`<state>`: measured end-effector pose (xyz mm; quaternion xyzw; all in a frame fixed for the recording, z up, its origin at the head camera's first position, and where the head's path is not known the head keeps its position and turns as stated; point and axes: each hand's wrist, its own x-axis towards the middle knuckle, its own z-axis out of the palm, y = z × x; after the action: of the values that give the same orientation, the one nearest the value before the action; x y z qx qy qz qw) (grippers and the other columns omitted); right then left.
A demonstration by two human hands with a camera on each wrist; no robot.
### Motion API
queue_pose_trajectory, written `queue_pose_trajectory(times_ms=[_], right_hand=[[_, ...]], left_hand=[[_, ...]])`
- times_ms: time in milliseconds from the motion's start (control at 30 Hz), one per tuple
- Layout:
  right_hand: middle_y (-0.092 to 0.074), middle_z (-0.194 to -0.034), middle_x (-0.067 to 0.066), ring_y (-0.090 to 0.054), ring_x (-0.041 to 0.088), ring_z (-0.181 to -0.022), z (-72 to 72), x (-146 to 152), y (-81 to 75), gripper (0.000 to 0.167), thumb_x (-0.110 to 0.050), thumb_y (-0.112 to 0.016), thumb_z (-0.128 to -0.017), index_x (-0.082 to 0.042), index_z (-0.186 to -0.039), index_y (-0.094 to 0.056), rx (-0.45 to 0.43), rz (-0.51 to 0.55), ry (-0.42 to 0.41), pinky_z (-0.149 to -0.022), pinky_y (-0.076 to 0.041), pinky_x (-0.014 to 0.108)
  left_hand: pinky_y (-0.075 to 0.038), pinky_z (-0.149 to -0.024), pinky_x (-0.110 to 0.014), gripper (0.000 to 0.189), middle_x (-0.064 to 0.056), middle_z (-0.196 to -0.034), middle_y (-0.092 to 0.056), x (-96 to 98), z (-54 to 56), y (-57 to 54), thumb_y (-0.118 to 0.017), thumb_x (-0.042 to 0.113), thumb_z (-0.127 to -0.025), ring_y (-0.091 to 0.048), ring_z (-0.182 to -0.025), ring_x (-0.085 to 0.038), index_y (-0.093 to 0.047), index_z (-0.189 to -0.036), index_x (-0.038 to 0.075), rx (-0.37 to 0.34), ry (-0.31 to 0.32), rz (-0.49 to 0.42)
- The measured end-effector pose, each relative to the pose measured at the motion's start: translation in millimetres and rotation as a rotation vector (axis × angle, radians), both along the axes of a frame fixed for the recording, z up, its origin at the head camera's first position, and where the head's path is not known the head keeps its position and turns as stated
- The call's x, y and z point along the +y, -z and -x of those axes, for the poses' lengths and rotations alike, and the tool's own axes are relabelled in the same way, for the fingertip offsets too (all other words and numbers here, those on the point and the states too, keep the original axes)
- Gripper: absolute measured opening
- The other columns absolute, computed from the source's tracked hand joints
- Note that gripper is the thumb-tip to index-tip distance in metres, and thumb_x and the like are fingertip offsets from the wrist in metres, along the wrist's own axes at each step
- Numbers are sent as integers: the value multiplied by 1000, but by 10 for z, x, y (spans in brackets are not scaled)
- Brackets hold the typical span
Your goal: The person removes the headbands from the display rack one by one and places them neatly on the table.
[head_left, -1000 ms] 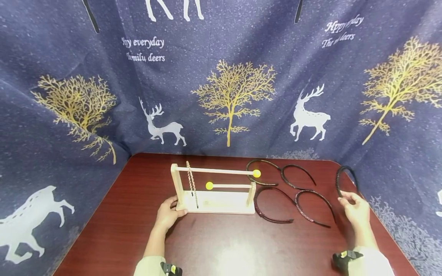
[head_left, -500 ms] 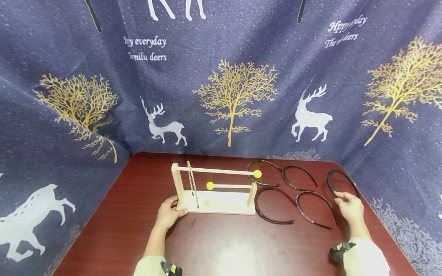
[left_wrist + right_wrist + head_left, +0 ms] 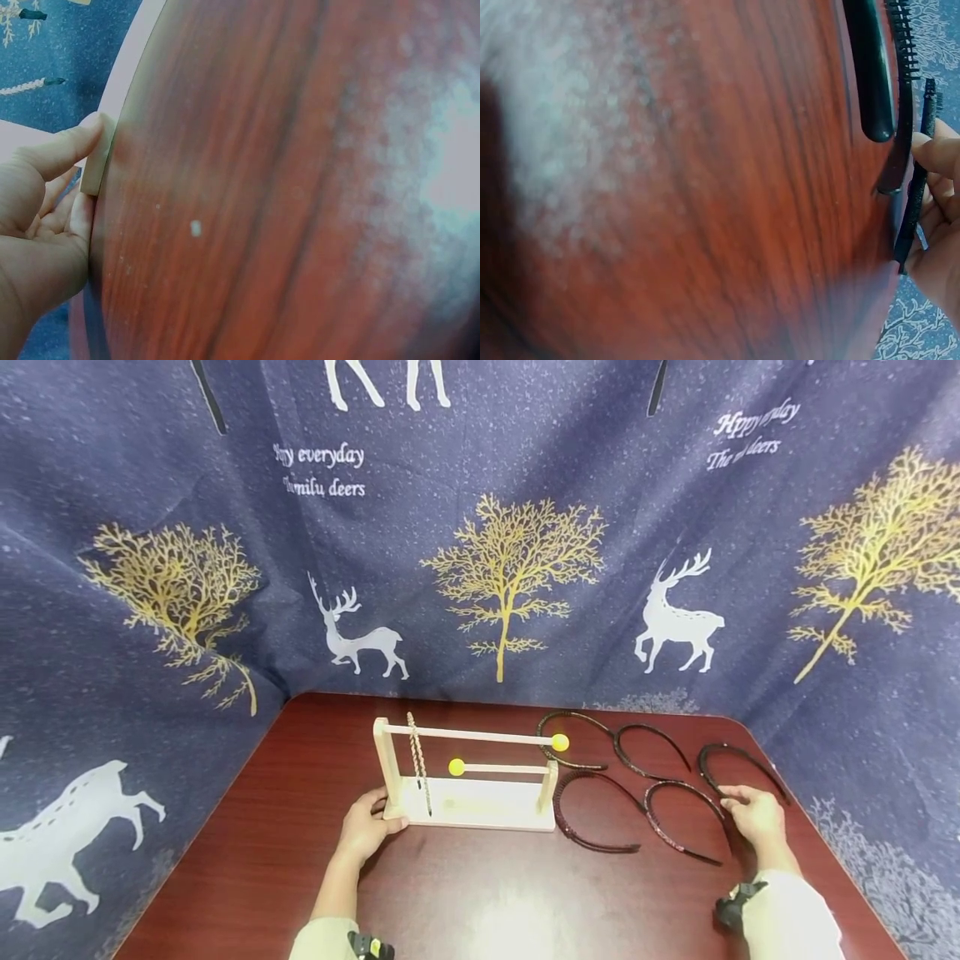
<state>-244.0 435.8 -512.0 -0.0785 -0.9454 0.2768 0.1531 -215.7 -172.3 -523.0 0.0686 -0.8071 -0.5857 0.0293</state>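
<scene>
My left hand (image 3: 367, 828) grips the left end of a pale wooden stand (image 3: 480, 818), thumb over the corner of its base, as the left wrist view shows closely. The stand has two rods with yellow ball tips (image 3: 560, 742); a beaded, light-coloured headband (image 3: 417, 756) hangs on the upper rod. Over at the right, my right hand (image 3: 757, 817) pinches a black headband (image 3: 738, 750) near one end. That headband lies nearly flat at the table's right edge. In the right wrist view, thumb and fingers hold the black band (image 3: 913, 206) from both sides.
Several dark headbands lie between the stand and my right hand, among them a dark red one (image 3: 558, 806) and a patterned one (image 3: 660, 827). A blue curtain (image 3: 450, 610) with deer and trees hangs behind the dark red-brown table (image 3: 465, 893).
My right hand has moved left and lowered the black headband from a raised, tilted pose to nearly flat on the table. My left hand stays on the stand.
</scene>
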Motion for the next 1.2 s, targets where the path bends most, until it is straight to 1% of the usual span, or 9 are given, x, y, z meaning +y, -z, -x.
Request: queue_pose_trajectory(times_ms=[433,633,700,767,867,933,1000,1100,1200], right_hand=[[-58,-109,29,-51,51,-99,71,4,51,24,-5,-58,-81,4,-101,-66,-2,-17,0,-77,-40,56],[-64,-96,25,-56,46,-94,35,-24,37,23,-4,-59,-81,5,-101,-66,18,-9,2,-76,-41,53],[-67,-89,22,-61,38,-84,-5,-49,9,23,-4,-60,-81,5,-102,-66,39,-18,9,-73,-42,51],[-68,-85,19,-62,22,-72,-66,-82,-38,23,-6,-62,-83,4,-103,-66,58,-20,21,-72,-42,49],[-68,-90,19,-50,-8,-65,-164,-150,-135,27,-14,-63,-86,2,-107,-65,59,38,38,-77,-42,49],[-68,-93,18,-43,-18,-65,-224,-212,-199,32,-20,-64,-87,2,-110,-64,48,99,54,-79,-42,44],[-69,-92,13,-41,-21,-67,-285,-282,-254,35,-24,-65,-87,1,-112,-64,47,157,66,-78,-43,34],[-70,-86,0,-46,-18,-69,-369,-393,-317,39,-27,-67,-86,0,-114,-64,62,221,69,-66,-41,17],[-66,-82,-16,-49,-15,-71,-441,-510,-369,40,-27,-67,-86,2,-114,-63,92,282,49,-63,-39,10]], left_hand=[[-52,-80,-37,67,-29,-118,-54,-5,-5,-9,-78,-2,-69,-56,-104,-39,-48,-128,-8,3,-2,-3],[-52,-80,-38,67,-29,-117,-54,-7,-5,4,-79,-2,-68,-57,-103,-39,-49,-128,-8,9,-6,-5],[-52,-79,-37,67,-28,-117,-54,-1,-6,10,-79,-2,-68,-57,-103,-39,-49,-128,-8,7,-2,-10],[-52,-79,-37,68,-28,-118,-54,7,-8,10,-79,-2,-68,-57,-103,-38,-48,-128,-8,1,5,-18],[-52,-80,-38,68,-28,-118,-53,14,-17,0,-79,-1,-68,-56,-104,-39,-48,-128,-8,-4,4,-22],[-52,-80,-38,68,-29,-118,-53,14,-21,-11,-79,-1,-68,-56,-104,-39,-48,-129,-8,-4,1,-23],[-52,-79,-38,68,-29,-118,-53,10,-20,-16,-79,-1,-68,-56,-104,-39,-48,-129,-7,-2,-2,-16],[-52,-79,-37,68,-29,-119,-53,7,-17,-20,-79,-1,-69,-56,-104,-39,-48,-129,-7,1,0,-11],[-52,-79,-37,68,-28,-118,-53,4,-21,-23,-79,-1,-68,-57,-104,-39,-48,-129,-7,-4,-1,-8]])
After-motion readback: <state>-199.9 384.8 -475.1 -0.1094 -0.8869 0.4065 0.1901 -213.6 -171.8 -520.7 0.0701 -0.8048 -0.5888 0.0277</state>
